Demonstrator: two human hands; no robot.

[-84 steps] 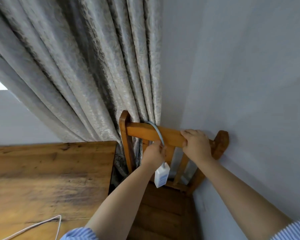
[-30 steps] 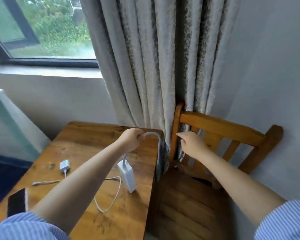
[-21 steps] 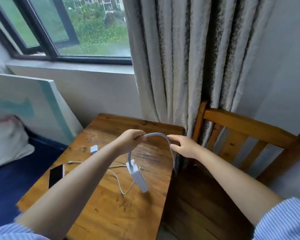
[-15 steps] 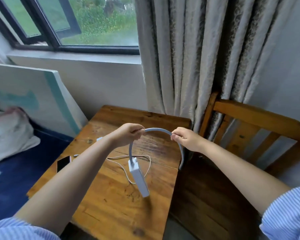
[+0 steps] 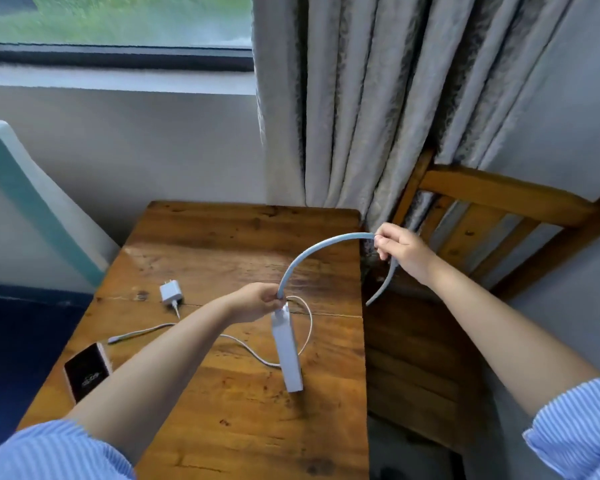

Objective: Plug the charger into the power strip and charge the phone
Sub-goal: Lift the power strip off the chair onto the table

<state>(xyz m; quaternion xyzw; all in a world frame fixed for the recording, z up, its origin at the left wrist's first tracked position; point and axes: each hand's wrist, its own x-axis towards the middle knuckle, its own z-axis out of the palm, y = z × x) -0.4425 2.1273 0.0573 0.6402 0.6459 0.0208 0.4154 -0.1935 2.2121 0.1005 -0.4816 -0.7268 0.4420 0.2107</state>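
Head view: white power strip (image 5: 287, 355) hangs over the wooden table (image 5: 222, 237), its lower end near the tabletop; left hand (image 5: 257, 301) pinches its grey cord (image 5: 317, 247) at the top, right hand (image 5: 400, 252) grips the arc further along. Charger (image 5: 169, 292), cable (image 5: 243, 348) and phone (image 5: 87, 372) lie on the table

One head-worn wide-angle view looks forward and steeply down, close above both hands. The left hand (image 5: 260, 301) sits mid-frame over the table (image 5: 222, 244), the right hand (image 5: 400, 252) up-right of it, window (image 5: 118, 19) beyond.
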